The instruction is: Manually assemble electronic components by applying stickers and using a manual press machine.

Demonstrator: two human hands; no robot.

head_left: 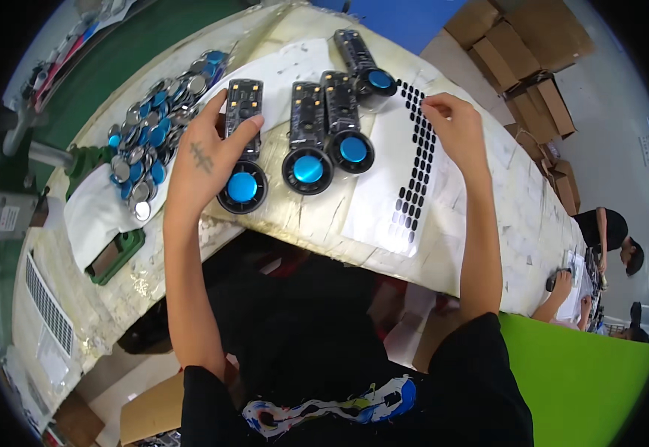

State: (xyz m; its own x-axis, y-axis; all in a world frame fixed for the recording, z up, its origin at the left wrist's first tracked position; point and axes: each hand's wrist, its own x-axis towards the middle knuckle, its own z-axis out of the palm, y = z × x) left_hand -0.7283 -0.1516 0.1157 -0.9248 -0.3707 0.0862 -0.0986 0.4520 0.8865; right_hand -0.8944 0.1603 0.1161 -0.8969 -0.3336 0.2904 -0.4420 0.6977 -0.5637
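Observation:
My left hand (204, 160) is closed around the sides of a black device (245, 104) that lies on the table. The device has a long dark body with small amber squares and a round black end holding a shiny blue disc (242, 187). To its right lie similar devices, one (307, 127), another (342, 112) and a third farther back (358, 56). My right hand (457, 130) is pinched just over the upper right of a white sheet (369, 201) with rows of small black oval stickers (421, 149). Whatever its fingertips hold is too small to make out.
A heap of silver and blue discs (146, 138) lies at the left, by a green frame-shaped part (116, 257). Another dotted sheet (49, 302) lies at the far left. Cardboard boxes (529, 74) stand beyond the table (324, 223). A co-worker (600, 231) is at the right.

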